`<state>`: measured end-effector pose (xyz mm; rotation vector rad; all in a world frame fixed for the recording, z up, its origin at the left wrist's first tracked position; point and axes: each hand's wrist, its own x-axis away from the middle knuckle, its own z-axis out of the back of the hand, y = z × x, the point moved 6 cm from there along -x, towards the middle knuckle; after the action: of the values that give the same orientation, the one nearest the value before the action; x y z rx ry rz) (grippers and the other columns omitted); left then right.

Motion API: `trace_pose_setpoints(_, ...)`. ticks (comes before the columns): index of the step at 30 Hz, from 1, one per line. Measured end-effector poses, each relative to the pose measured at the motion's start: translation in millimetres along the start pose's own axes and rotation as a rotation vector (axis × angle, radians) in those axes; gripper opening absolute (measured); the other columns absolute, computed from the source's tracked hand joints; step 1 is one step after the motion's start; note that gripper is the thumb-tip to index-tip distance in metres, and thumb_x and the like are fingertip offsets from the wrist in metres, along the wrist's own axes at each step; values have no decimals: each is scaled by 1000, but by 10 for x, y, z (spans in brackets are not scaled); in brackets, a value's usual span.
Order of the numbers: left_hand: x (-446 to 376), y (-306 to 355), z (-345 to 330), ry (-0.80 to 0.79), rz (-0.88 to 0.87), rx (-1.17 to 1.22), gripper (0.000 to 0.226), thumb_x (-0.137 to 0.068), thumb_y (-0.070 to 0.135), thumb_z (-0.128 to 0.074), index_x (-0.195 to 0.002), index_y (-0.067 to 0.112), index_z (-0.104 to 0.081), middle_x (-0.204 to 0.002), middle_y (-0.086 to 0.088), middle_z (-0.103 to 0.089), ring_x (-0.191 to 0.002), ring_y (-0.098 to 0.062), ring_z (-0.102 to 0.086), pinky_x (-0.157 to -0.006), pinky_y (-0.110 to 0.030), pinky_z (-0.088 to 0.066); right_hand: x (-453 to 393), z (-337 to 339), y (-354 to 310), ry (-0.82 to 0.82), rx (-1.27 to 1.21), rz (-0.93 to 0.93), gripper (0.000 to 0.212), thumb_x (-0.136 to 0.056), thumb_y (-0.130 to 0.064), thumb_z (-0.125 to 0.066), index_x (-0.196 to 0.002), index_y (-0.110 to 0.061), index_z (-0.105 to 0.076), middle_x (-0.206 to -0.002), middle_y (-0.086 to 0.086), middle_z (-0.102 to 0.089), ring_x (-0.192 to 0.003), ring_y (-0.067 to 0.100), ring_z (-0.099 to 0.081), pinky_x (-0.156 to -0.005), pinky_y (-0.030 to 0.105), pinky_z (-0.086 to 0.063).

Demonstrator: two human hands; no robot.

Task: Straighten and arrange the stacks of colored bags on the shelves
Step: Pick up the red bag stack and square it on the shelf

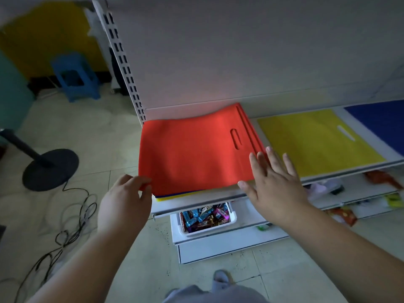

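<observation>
On the white shelf point(196, 205) at about waist level, three lots of bags lie side by side: a red stack at the left end, a yellow bag point(314, 141) in the middle, a blue bag point(380, 123) at the right, partly out of view. A bare strip of shelf shows between each lot.

Red stack point(192, 154): top bag bows upward along its back edge and sits slightly skewed, with its handle slot toward the right. Below it, blue and yellow edges point(175, 196) poke out past the red at the front, so the pile is not squared.

Left hand point(124, 200): its grip pinches the front-left corner of the red bag, thumb on top, fingers curled beneath. Right hand point(275, 178): released, fingers straight and spread, over the front-right corner of the stack; whether the palm actually touches the bag I cannot tell.

Judgement, step in hand: squaring the red stack.
- Hold the left corner as the fixed point; do not pull, or the top bag will slide off the lower ones.
- Lay the right palm flat and sweep back and outward to press the bow down.
- Then tap the front edge with both palms, so the blue and yellow layers go flush.
- Keep the stack parallel to the shelf lip, apart from the yellow bag.

Risk: thin fabric creeps under a sideways push.

Below: a white bin of wrapped sweets point(205, 216).
</observation>
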<state>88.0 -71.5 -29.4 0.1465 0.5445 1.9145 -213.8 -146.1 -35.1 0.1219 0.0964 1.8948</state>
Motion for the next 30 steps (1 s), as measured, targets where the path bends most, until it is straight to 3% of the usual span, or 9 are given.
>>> trace_pose_setpoints(5, -62, -170, 83, -41, 26, 80, 18, -88, 19, -58, -99, 29, -68, -83, 13, -61, -68, -11, -55, -54, -22, -36, 191, -37, -159, -3, -55, -18, 90, -89, -68, 2, -156, -8, -10, -159, 14, -25, -151, 25, 3, -118, 44, 10)
trace_pose_setpoints(9, -153, -262, 113, -136, 79, 136, 26, -85, 13, -54, -98, 33, -65, -74, 12, -63, -63, -13, -56, -56, -27, -45, 255, 25, -184, 176, -153, -113, 73, -93, -58, -31, -141, -6, -46, -126, 14, -65, -133, 34, -45, -109, 46, -24)
trace_pose_setpoints(12, -152, -328, 152, -203, 93, 173, 30, -82, 10, -53, -95, 36, -62, -70, 7, -66, -61, -18, -61, -58, -30, -50, 299, 35, -171, 224, -393, -243, 57, -92, -47, -53, -135, -10, -52, -111, 9, -69, -107, 32, -56, -90, 45, -45)
trace_pose_setpoints(16, -66, -434, 165, -305, 217, 453, 33, -85, 4, -54, -89, 35, -64, -61, 1, -66, -51, -20, -60, -57, -31, -50, 287, 4, -130, 122, -840, -450, 55, -90, -40, -65, -138, -20, -47, -117, -1, -57, -100, 16, -56, -82, 32, -44)
trace_pose_setpoints(19, -127, -443, 142, -413, 301, 594, 29, -87, -2, -53, -90, 24, -67, -56, -4, -57, -49, -20, -50, -53, -30, -42, 127, 36, -129, 52, -1005, -441, 54, -85, -31, -72, -133, -32, -47, -110, -4, -57, -82, 17, -63, -75, 36, -53)
trace_pose_setpoints(23, -221, -379, 198, -522, 266, 579, 29, -90, -4, -46, -95, 18, -66, -54, -8, -59, -47, -20, -47, -49, -28, -37, -108, 123, -183, -79, -1147, -352, 49, -88, -10, -70, -128, -32, -54, -129, 11, -48, -46, 12, -54, -57, 28, -51)
trace_pose_setpoints(26, -198, -448, 313, -426, 179, 485, 33, -93, 6, -45, -95, 32, -65, -53, -4, -62, -46, -18, -51, -50, -30, -44, -101, 223, -263, -69, -1017, -189, 37, -90, -15, -68, -117, -38, -59, -112, 7, -63, -53, 1, -58, -56, 17, -48)
trace_pose_setpoints(28, -122, -523, 401, -312, 116, 408, 32, -94, 12, -47, -96, 40, -63, -55, 0, -64, -44, -14, -53, -52, -31, -48, 47, 291, -283, 47, -950, -175, 33, -92, -20, -66, -116, -43, -60, -105, -5, -66, -86, -7, -62, -71, 10, -45)
trace_pose_setpoints(30, 9, -559, 471, -199, 63, 404, 32, -95, 15, -49, -100, 43, -63, -56, 7, -63, -47, -14, -57, -56, -35, -53, 287, 323, -280, 194, -973, -209, 33, -93, -24, -65, -120, -43, -62, -111, -15, -66, -111, 0, -59, -89, 18, -46)
